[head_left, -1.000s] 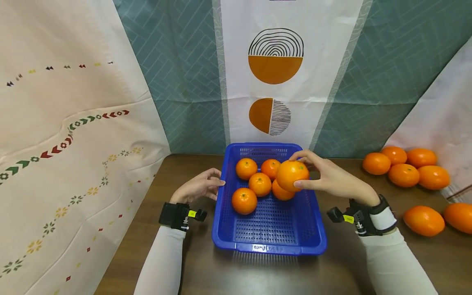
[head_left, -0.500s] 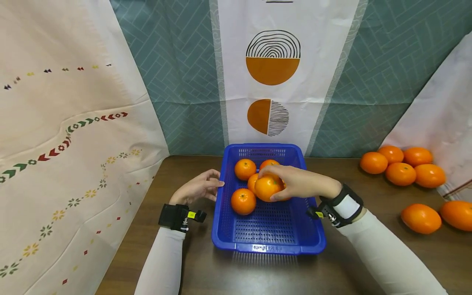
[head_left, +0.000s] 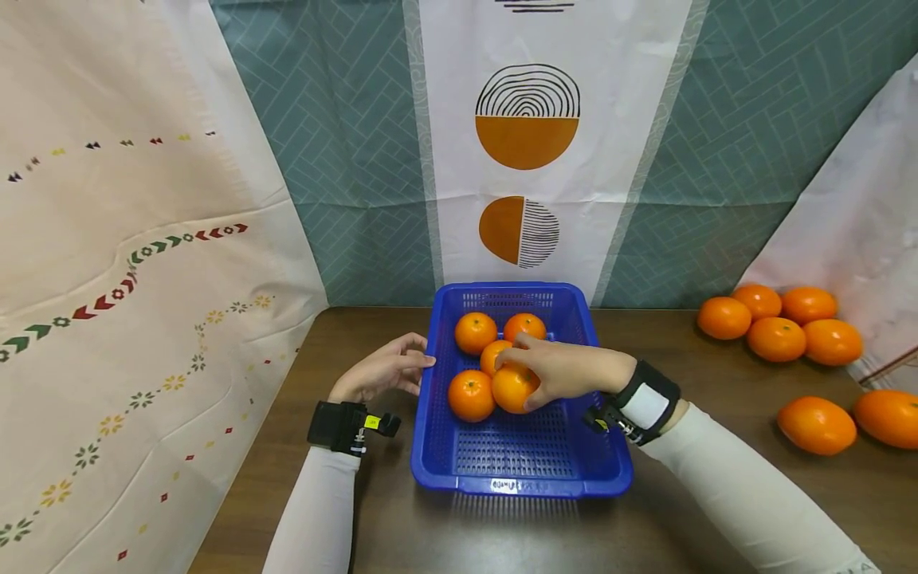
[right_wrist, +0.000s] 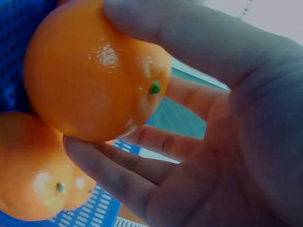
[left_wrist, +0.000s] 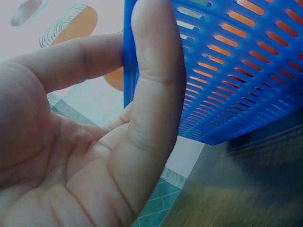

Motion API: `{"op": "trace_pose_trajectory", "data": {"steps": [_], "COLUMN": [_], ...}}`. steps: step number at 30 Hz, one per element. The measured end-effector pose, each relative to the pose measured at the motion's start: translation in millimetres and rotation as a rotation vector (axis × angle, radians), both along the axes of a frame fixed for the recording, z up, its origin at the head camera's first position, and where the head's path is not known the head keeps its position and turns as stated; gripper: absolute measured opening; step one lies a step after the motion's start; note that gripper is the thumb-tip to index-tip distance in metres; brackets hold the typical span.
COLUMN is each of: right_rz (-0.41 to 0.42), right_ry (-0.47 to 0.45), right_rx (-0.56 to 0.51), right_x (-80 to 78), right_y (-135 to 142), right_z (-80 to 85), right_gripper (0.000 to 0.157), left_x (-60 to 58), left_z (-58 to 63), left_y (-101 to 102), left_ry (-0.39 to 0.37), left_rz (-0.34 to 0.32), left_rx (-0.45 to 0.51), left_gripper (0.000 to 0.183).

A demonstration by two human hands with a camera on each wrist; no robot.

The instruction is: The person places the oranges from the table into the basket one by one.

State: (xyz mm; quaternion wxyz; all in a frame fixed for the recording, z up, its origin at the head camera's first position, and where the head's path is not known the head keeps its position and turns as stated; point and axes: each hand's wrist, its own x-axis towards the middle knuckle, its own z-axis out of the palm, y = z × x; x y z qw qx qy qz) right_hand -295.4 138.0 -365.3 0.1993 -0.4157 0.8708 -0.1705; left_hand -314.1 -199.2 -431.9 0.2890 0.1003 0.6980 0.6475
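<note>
A blue plastic basket (head_left: 473, 483) with slotted walls stands on the table, holding several oranges. My left hand (head_left: 383, 371) pinches its left rim; in the left wrist view the thumb and a finger lie on either side of that rim (left_wrist: 129, 61). Inside the basket, my right hand (head_left: 574, 369) grips an orange (head_left: 513, 389) between thumb and fingertips, its green stem end facing the palm in the right wrist view. Just left of it lies another orange (head_left: 471, 396). Behind are a back-left orange (head_left: 476, 333), a back-right orange (head_left: 525, 325) and a partly covered orange (head_left: 492, 355).
On the table's right side sits a group of oranges (head_left: 777, 340) near the back. Closer in are an orange (head_left: 817, 425) and one beside it (head_left: 889, 418). A patterned curtain (head_left: 358, 159) hangs behind the table, and a pale cloth (head_left: 143, 319) covers the left.
My right hand has carried the orange left and toward the basket's front, down beside the front-left orange. The left hand has stayed at the rim.
</note>
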Motion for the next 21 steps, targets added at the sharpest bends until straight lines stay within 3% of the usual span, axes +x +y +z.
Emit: {"op": "trace_pose_trajectory", "data": {"steps": [5,10,21], "right_rz": [0.009,0.023,0.008], "right_ry": [0.074,0.155,0.194], "right_rx": [0.079,0.094,0.129], "right_x": [2.3,5.5,7.1], "right_y": [-6,-8,-11], "right_z": [-7.9,-13.6,-23.8], "right_gripper": [0.058,0.059,0.057], "left_x": [-0.2,0.1,0.5], "left_z": [0.0,1.1,0.7], "left_y": [0,1,1], "left_ry": [-0.001,-0.005,0.010], "left_rz": [-0.002,-0.001,-0.004], "left_rx": [0.006,0.010,0.005], "left_gripper": [0.033,0.033,0.034]}}
